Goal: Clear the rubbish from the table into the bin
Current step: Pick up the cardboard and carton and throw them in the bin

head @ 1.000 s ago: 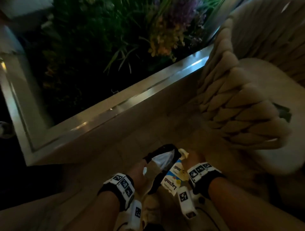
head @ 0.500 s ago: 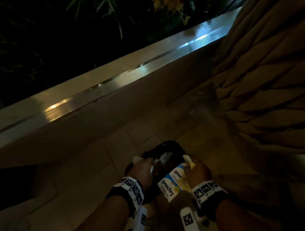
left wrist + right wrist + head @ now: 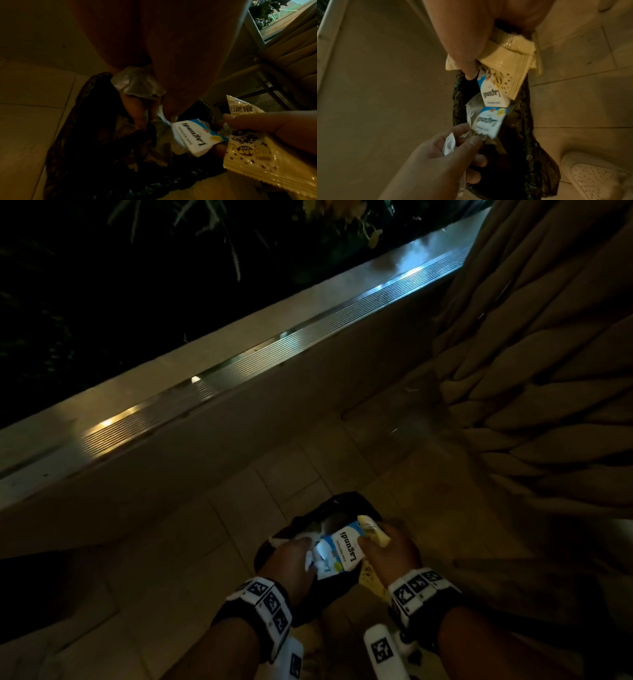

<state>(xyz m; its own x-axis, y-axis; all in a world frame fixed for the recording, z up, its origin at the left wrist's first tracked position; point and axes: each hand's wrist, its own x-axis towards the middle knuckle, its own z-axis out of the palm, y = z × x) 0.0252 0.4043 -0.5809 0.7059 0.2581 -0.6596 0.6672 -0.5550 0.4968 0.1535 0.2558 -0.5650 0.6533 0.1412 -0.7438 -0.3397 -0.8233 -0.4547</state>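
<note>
Black-lined bin (image 3: 329, 508) sits under my hands: left grip (image 3: 291, 559) pinches tissue (image 3: 449, 145), right grip (image 3: 390, 553) clutches carton (image 3: 342, 549) and wrapper (image 3: 248, 152). Next, let go over the opening.

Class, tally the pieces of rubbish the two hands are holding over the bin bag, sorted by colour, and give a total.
Blue-and-white Lagundi wrapper: 1
Cream speckled wrapper: 1
White crumpled tissue: 1
Total: 3
The right hand holds both wrappers; the left hand holds the tissue, above the black bin bag.
</note>
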